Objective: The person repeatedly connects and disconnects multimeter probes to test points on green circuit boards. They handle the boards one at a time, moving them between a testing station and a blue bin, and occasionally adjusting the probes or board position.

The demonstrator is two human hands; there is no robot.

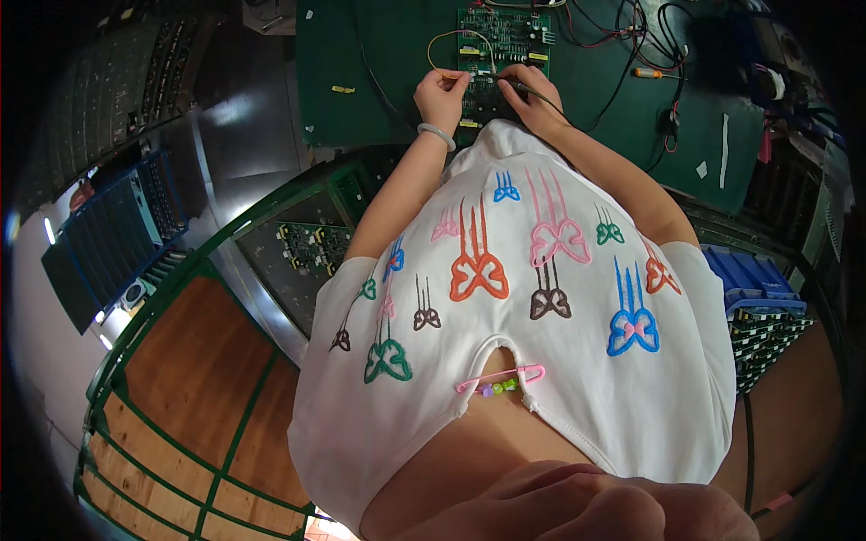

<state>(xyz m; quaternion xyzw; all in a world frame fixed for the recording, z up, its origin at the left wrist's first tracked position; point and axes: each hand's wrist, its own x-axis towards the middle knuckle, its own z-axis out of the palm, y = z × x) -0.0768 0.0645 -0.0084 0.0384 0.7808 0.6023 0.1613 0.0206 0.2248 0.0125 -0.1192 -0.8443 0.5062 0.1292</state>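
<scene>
A green circuit board (505, 43) crowded with small parts lies on the green work surface at the far middle. My left hand (441, 99) is at the board's left edge, its fingertips pinched on a thin yellow wire (442, 37). That wire loops up and comes down on the board near a white connector. Over the board's right side, my right hand (536, 101) is closed on a slim dark pen-like tool, whose dark cable (552, 104) runs back across the hand. The tool's tip is too small to make out.
On the green table (397, 45) lie tangled dark cables (666, 27), an orange-handled screwdriver (648, 73) and a yellow scrap (343, 89). More circuit boards (313, 245) sit at lower left. Blue trays (753, 279) rest on stacked boards at right. A green-framed wooden rack (194, 379) stands at left.
</scene>
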